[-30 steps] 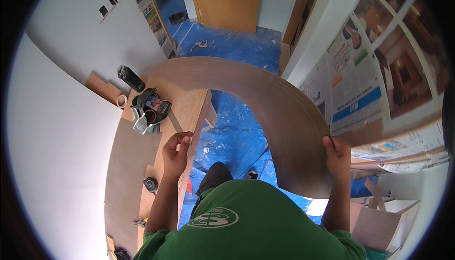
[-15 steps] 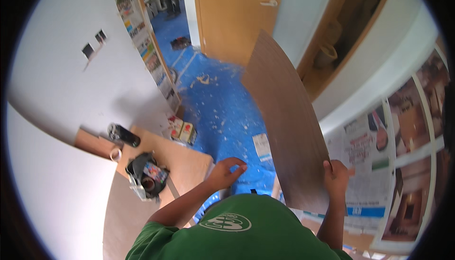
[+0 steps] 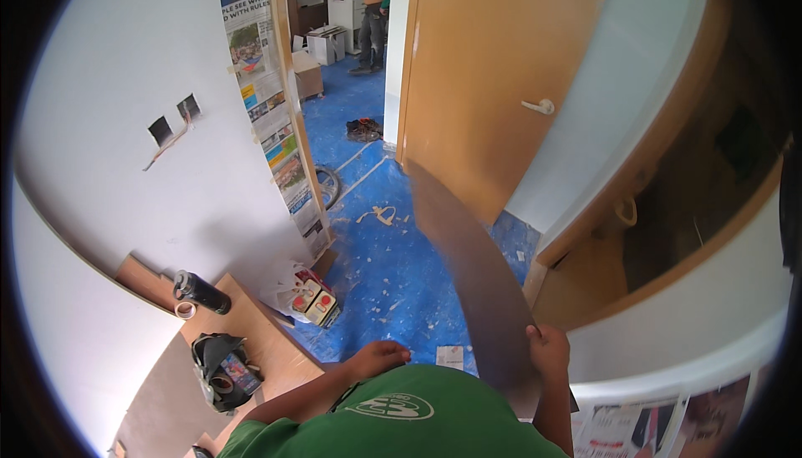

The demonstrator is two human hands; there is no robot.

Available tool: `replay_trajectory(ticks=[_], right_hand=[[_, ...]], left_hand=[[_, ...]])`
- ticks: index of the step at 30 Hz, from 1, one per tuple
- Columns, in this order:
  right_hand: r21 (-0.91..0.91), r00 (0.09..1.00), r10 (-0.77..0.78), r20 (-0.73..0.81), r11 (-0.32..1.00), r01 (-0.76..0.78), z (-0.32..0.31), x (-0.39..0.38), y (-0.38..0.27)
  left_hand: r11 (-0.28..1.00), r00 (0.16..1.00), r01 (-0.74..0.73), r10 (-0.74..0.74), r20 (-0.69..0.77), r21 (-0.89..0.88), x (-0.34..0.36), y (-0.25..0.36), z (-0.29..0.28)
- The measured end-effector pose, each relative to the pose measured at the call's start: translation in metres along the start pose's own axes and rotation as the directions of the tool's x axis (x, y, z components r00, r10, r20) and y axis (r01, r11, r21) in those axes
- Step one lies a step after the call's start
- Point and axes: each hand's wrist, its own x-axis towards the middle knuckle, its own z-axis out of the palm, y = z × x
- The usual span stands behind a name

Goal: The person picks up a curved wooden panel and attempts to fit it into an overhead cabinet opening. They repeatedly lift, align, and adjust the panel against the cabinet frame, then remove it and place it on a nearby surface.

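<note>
Ideally, as the right hand (image 3: 549, 351) grips the brown board (image 3: 486, 287) slanting ahead over the blue sheet (image 3: 393, 274), I'd steady the board's near end with the seemingly empty, loosely curled left hand (image 3: 378, 360).

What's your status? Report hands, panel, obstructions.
Right hand gripping brown panel by edge. Left hand apart from panel, nothing visible in it. Panel extends forward over blue floor sheeting. Wooden door beyond its far end.
</note>
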Motion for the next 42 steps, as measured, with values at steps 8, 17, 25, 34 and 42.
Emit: replay_trajectory(ticks=[8, 17, 25, 34, 42], right_hand=[[-0.038, 0.974, -0.054, 0.222, 0.997, 0.064, 0.06, 0.203, -0.049], [-0.127, 0.924, -0.168, 0.343, 0.966, 0.223, 0.087, 0.381, -0.175], [-0.16, 0.815, -0.299, 0.497, 0.891, 0.424, 0.149, 0.53, -0.24], [-0.031, 0.466, -0.565, 0.681, 0.613, 0.789, 0.207, 0.729, -0.332], [0.554, 0.372, -0.882, 0.29, 0.472, 0.686, 0.205, 0.855, -0.445]], left_hand=[[0.978, 0.991, -0.132, 0.132, -0.01, -0.16, 0.155, 0.04, -0.1], [0.771, 0.835, -0.434, 0.539, -0.114, 0.467, 0.315, 0.201, -0.282], [0.43, 0.657, -0.328, 0.743, -0.124, 0.841, 0.45, 0.244, -0.354], [0.621, 0.914, -0.121, 0.373, -0.157, 0.774, 0.588, 0.258, -0.465], [0.726, 0.699, -0.079, 0.529, -0.481, 0.683, 0.653, 0.252, -0.595]])
